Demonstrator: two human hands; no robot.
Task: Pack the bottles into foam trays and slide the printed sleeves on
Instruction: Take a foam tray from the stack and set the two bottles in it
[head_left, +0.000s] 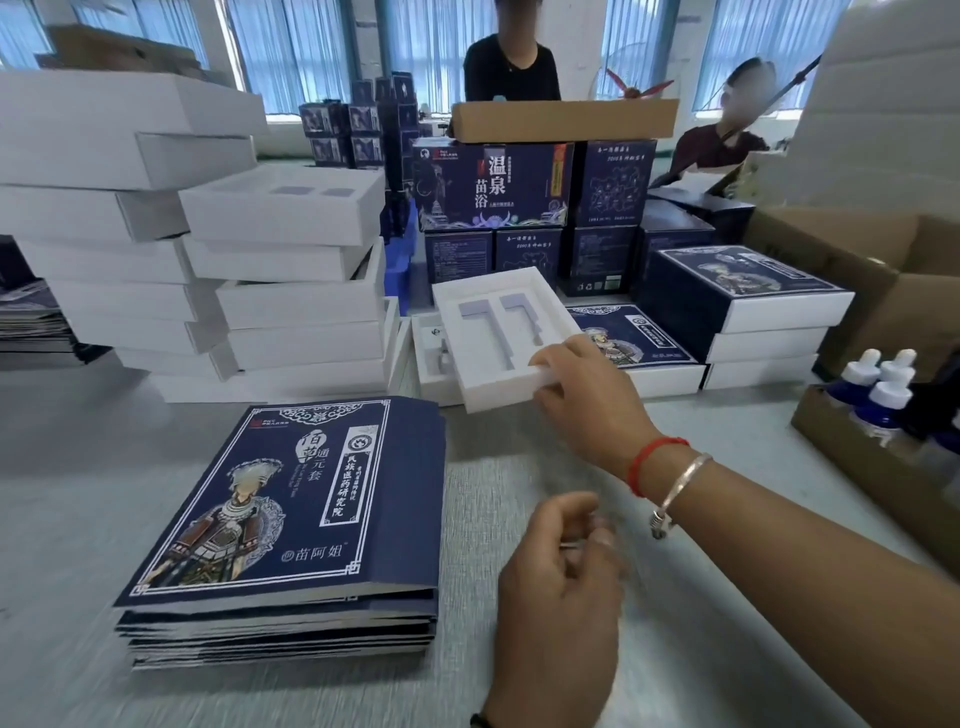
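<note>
Tray pickup at a packing bench. Right hand (582, 384) pinches the near right corner of an empty foam tray (498, 338), thumb over the top edge and fingers beneath; the tray rests tilted across a lower tray (431, 353), at the far middle of the table (104, 467). Two bottle-shaped cavities (519, 322) show pale lilac floors and hold nothing. Left hand (561, 561) hovers near, over bare table, fingers loosely curled; motion blur hides whether anything is pinched, so this cannot be told. Dropper bottles (878, 384), blue with white caps, stand in a brown carton (883, 467) at the right edge. Flat printed sleeves (291, 499) lie stacked at near left. White boxes (291, 291) are piled at far left; finished sleeved boxes (737, 301) sit at far right.

The step in hand appears to be drawing one tray to the working space near the left hand. Foam is light and dents easily, so a corner pinch should stay gentle; supporting the underside with the free hand would likely keep the tray level. Lifting it clear of the lower tray, rather than dragging, would avoid disturbing that one. Setting it down between sleeves and bottles, cavities up, probably shortens both later reaches.
</note>
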